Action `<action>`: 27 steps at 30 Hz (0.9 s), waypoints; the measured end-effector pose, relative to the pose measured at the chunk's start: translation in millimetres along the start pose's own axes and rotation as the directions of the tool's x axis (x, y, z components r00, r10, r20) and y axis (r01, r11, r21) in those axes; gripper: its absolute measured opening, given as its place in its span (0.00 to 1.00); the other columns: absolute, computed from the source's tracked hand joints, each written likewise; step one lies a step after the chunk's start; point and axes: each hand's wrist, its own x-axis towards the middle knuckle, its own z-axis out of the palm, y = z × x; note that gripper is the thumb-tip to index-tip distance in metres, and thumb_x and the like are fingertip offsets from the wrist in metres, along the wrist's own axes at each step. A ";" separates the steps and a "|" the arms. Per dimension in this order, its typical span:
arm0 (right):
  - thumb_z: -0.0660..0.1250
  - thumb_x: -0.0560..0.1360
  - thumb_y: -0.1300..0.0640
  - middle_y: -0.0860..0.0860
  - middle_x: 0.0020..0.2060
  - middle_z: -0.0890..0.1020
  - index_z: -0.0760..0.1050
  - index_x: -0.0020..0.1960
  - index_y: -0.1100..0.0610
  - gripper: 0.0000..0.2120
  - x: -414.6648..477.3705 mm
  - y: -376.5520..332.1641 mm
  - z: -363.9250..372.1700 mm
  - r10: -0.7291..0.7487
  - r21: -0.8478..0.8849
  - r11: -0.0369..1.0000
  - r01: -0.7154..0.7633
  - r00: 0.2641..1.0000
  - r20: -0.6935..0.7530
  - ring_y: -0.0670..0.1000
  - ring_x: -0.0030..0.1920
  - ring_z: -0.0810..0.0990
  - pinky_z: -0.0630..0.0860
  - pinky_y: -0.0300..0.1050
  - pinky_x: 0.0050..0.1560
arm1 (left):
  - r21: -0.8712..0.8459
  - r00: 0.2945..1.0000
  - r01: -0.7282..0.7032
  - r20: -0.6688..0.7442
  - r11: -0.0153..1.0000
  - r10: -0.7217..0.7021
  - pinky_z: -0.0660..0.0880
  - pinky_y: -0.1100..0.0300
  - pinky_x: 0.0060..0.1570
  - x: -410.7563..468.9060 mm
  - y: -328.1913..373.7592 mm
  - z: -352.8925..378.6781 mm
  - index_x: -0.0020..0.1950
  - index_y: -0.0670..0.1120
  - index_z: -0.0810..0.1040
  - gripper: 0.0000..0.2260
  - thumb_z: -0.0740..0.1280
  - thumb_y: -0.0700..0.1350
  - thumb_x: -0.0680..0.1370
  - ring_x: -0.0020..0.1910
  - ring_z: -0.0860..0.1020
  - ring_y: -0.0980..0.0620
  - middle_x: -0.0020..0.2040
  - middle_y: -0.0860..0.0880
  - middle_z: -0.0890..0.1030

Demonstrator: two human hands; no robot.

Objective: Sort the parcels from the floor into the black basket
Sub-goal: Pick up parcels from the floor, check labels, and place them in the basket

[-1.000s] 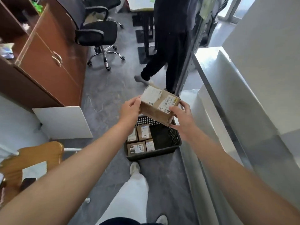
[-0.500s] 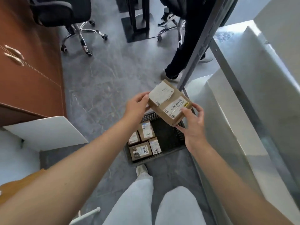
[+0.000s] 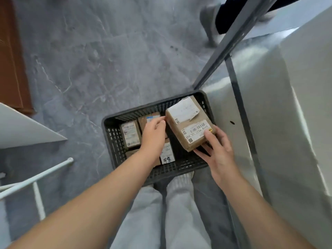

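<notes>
A brown cardboard parcel (image 3: 188,123) with two white labels hangs tilted over the right half of the black basket (image 3: 115,146). My right hand (image 3: 215,151) grips its near right corner, thumb on top and fingers underneath. My left hand (image 3: 154,135) hovers just left of the parcel with relaxed fingers, its fingertips close to the parcel's left edge, holding nothing. Several small labelled parcels (image 3: 130,134) lie flat in the basket's left half, partly hidden under my left hand and forearm.
The basket stands on a grey marbled floor (image 3: 89,60) in front of my legs in light trousers. A metal shelf post (image 3: 228,40) and white panels (image 3: 287,123) rise close on the right. Another person's shoe (image 3: 208,20) is at the top. A white rail (image 3: 36,177) lies left.
I have bent down and lowered the parcel from chest height to just over the basket. My left hand has come off the parcel; only my right hand grips it now.
</notes>
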 end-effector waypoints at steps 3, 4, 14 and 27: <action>0.74 0.73 0.54 0.50 0.58 0.83 0.74 0.66 0.47 0.23 61.6 44.3 -4.1 0.054 -0.083 0.995 -0.054 0.999 0.004 0.53 0.59 0.82 0.79 0.60 0.58 | 0.003 0.985 0.171 0.010 0.985 -0.171 0.74 0.50 0.65 50.7 -57.4 11.7 0.62 0.51 0.77 0.12 0.57 0.47 0.84 0.64 0.74 0.53 0.65 0.51 0.76; 0.74 0.73 0.54 0.51 0.58 0.83 0.74 0.66 0.47 0.23 83.8 59.3 -4.4 0.074 -0.102 0.992 -0.073 0.997 0.002 0.53 0.59 0.81 0.79 0.60 0.58 | -0.049 0.973 0.231 0.028 0.972 -0.230 0.75 0.51 0.63 67.3 -73.8 17.6 0.59 0.50 0.77 0.10 0.57 0.47 0.84 0.63 0.76 0.51 0.63 0.50 0.78; 0.69 0.77 0.53 0.52 0.64 0.78 0.69 0.72 0.45 0.24 275.4 162.8 -3.3 0.164 -0.224 0.963 -0.152 0.986 0.037 0.53 0.62 0.78 0.78 0.51 0.61 | -0.035 0.967 0.249 0.066 0.968 -0.246 0.71 0.50 0.68 209.6 -172.8 96.5 0.70 0.51 0.75 0.23 0.63 0.51 0.75 0.64 0.76 0.51 0.65 0.52 0.79; 0.55 0.82 0.46 0.57 0.74 0.56 0.51 0.79 0.45 0.27 331.1 185.4 29.5 0.070 -0.940 0.341 0.000 0.997 0.026 0.60 0.72 0.58 0.61 0.54 0.70 | 0.205 0.998 0.066 -0.030 0.977 -0.061 0.66 0.65 0.59 232.2 -188.7 112.1 0.71 0.46 0.73 0.18 0.59 0.42 0.80 0.59 0.73 0.53 0.71 0.47 0.69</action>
